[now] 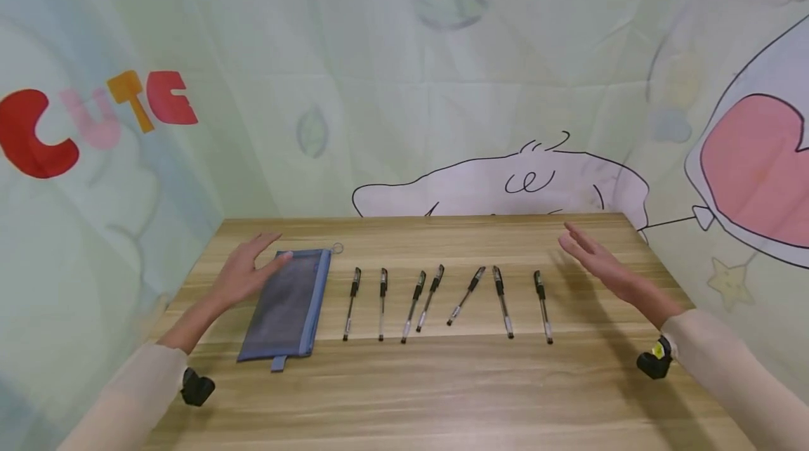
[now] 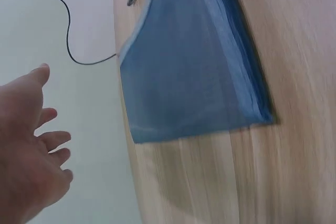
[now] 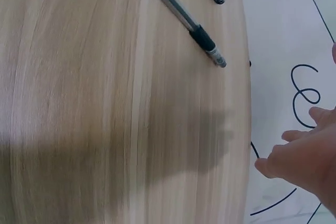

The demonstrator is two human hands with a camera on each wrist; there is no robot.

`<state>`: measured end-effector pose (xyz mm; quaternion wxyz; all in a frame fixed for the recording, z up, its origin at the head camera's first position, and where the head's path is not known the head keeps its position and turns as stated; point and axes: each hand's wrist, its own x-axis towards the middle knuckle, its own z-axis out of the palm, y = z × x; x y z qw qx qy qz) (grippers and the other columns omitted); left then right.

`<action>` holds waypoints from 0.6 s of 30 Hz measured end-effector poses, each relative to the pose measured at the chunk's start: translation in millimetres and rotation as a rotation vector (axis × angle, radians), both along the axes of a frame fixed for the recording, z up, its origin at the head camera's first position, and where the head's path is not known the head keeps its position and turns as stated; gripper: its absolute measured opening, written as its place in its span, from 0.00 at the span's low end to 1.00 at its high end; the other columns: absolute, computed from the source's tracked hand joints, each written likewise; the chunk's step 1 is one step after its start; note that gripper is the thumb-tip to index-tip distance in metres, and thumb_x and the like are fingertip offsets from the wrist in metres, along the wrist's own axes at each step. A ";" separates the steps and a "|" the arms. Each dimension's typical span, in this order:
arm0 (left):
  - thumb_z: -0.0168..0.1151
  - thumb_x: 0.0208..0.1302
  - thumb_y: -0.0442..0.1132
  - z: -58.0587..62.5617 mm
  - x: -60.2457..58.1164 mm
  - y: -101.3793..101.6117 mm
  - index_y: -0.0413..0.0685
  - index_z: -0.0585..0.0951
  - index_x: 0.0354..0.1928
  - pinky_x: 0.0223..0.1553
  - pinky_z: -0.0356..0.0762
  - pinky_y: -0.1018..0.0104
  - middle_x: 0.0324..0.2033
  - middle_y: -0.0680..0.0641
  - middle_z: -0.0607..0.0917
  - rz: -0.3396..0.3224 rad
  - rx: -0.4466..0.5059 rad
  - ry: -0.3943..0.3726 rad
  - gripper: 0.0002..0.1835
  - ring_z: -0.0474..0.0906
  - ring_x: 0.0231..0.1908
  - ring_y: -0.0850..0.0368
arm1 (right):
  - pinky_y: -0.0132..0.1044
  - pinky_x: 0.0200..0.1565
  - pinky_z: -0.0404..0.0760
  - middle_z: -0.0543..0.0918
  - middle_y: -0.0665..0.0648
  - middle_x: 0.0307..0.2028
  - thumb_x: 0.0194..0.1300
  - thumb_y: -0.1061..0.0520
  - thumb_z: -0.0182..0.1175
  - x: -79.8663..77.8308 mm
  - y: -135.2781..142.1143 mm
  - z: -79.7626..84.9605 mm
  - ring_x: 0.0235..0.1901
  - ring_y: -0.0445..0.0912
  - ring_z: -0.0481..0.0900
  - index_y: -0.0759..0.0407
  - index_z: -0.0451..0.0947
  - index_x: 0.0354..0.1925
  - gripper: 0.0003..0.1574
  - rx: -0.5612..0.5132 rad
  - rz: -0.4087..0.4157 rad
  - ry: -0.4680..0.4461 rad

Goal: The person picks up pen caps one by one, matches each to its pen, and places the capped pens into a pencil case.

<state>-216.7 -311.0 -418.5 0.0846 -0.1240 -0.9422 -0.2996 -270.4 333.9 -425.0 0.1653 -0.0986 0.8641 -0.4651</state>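
My left hand [image 1: 245, 272], fingers extended, hovers by the left edge of a blue-grey mesh zipper pouch [image 1: 284, 303] that lies flat on the table. In the left wrist view the pouch [image 2: 184, 66] fills the middle, and the hand [image 2: 31, 150] is apart from it. On the other side, my right hand [image 1: 597, 261] is held up over the table with its fingers straight and nothing in it. Nearest to it is a black-gripped gel pen [image 1: 542, 305], also seen as a pen [image 3: 186, 20] in the right wrist view.
Several similar pens lie in a loose row between the hands, from a pen [image 1: 352, 303] beside the pouch to a slanted pen [image 1: 466, 295] right of centre. The wooden table [image 1: 442, 395] ends at a printed curtain [image 1: 392, 100] behind it.
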 end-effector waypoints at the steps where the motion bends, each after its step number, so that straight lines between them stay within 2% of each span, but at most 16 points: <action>1: 0.58 0.75 0.49 0.1 -0.8 -2.4 0.33 0.66 0.73 0.69 0.54 0.24 0.72 0.25 0.66 0.007 -0.006 0.006 0.35 0.55 0.73 0.22 | 0.81 0.69 0.41 0.31 0.67 0.82 0.80 0.33 0.41 -0.2 -0.5 -0.3 0.78 0.74 0.30 0.48 0.28 0.82 0.50 0.035 -0.017 0.014; 4: 0.59 0.75 0.49 0.4 -1.5 -6.7 0.31 0.66 0.73 0.69 0.53 0.24 0.71 0.24 0.66 0.015 -0.017 0.024 0.35 0.54 0.73 0.21 | 0.82 0.67 0.45 0.33 0.68 0.82 0.78 0.32 0.44 -0.3 -2.1 -1.3 0.78 0.75 0.32 0.48 0.31 0.83 0.51 0.094 -0.043 0.044; 7: 0.57 0.75 0.51 -0.5 0.7 -7.3 0.32 0.65 0.74 0.68 0.55 0.24 0.72 0.24 0.65 0.023 -0.022 -0.011 0.36 0.55 0.73 0.22 | 0.81 0.67 0.47 0.35 0.69 0.81 0.79 0.34 0.45 1.7 -3.1 -2.3 0.78 0.75 0.34 0.51 0.34 0.83 0.50 0.081 -0.037 0.053; 9: 0.56 0.76 0.51 -2.9 2.5 -6.7 0.34 0.67 0.73 0.66 0.59 0.25 0.71 0.25 0.68 0.025 -0.013 -0.037 0.34 0.58 0.72 0.23 | 0.77 0.70 0.51 0.42 0.71 0.81 0.80 0.37 0.45 3.6 -4.9 -4.4 0.78 0.73 0.41 0.57 0.39 0.82 0.48 0.034 -0.030 0.055; 11: 0.56 0.77 0.51 -5.2 5.9 -4.5 0.35 0.72 0.69 0.64 0.65 0.28 0.67 0.28 0.74 0.024 0.011 -0.042 0.30 0.66 0.68 0.27 | 0.69 0.72 0.60 0.51 0.72 0.79 0.81 0.39 0.46 5.0 -7.0 -6.9 0.77 0.66 0.55 0.63 0.45 0.81 0.46 -0.028 -0.030 0.053; 13: 0.58 0.76 0.49 -7.3 9.7 -1.5 0.37 0.78 0.64 0.59 0.74 0.34 0.60 0.31 0.81 0.023 0.028 -0.024 0.25 0.75 0.62 0.31 | 0.54 0.72 0.71 0.60 0.73 0.76 0.81 0.41 0.47 6.1 -10.2 -9.0 0.71 0.54 0.69 0.67 0.51 0.78 0.43 -0.099 -0.036 0.044; 15: 0.61 0.74 0.47 -8.7 12.4 2.0 0.39 0.83 0.56 0.50 0.81 0.46 0.51 0.35 0.87 0.022 0.037 0.005 0.20 0.82 0.52 0.37 | 0.41 0.67 0.77 0.64 0.73 0.73 0.81 0.41 0.47 6.1 -14.2 -10.5 0.65 0.46 0.75 0.68 0.53 0.77 0.43 -0.166 -0.040 0.014; 17: 0.64 0.72 0.47 -9.5 14.7 5.6 0.41 0.86 0.48 0.40 0.82 0.59 0.41 0.40 0.90 0.029 0.024 0.019 0.16 0.85 0.42 0.45 | 0.34 0.64 0.79 0.65 0.73 0.73 0.80 0.40 0.48 6.3 -19.3 -10.9 0.65 0.45 0.76 0.68 0.53 0.77 0.44 -0.203 -0.037 -0.022; 18: 0.66 0.70 0.47 -10.3 15.4 7.5 0.42 0.87 0.45 0.36 0.80 0.63 0.37 0.43 0.90 0.036 0.006 0.014 0.15 0.84 0.38 0.49 | 0.34 0.65 0.78 0.65 0.73 0.73 0.80 0.39 0.47 6.4 -22.2 -11.1 0.66 0.49 0.75 0.67 0.52 0.78 0.45 -0.220 -0.030 -0.041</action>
